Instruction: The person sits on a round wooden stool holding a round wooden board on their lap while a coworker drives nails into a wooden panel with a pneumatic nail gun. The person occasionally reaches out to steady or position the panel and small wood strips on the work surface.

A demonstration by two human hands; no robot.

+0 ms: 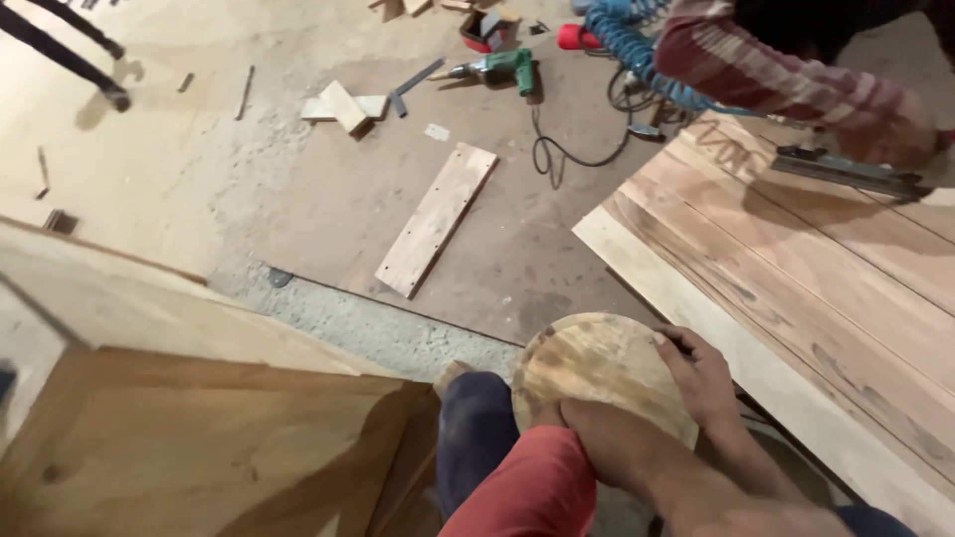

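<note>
Round wooden disc (597, 378) rests on knee, beside plank panel (796, 288). Right hand (701, 378) grip curled over disc rim; left hand (607, 443) grip pressed on near edge. Risk: disc slips off knee if hold loosens.

Dim warm light, soft shadows, motion blur at the upper right.

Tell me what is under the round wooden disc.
The disc rests over a knee in dark trousers, with the right hand on its edge. The left hand covers its lower rim; what lies beneath its middle is hidden.
</note>
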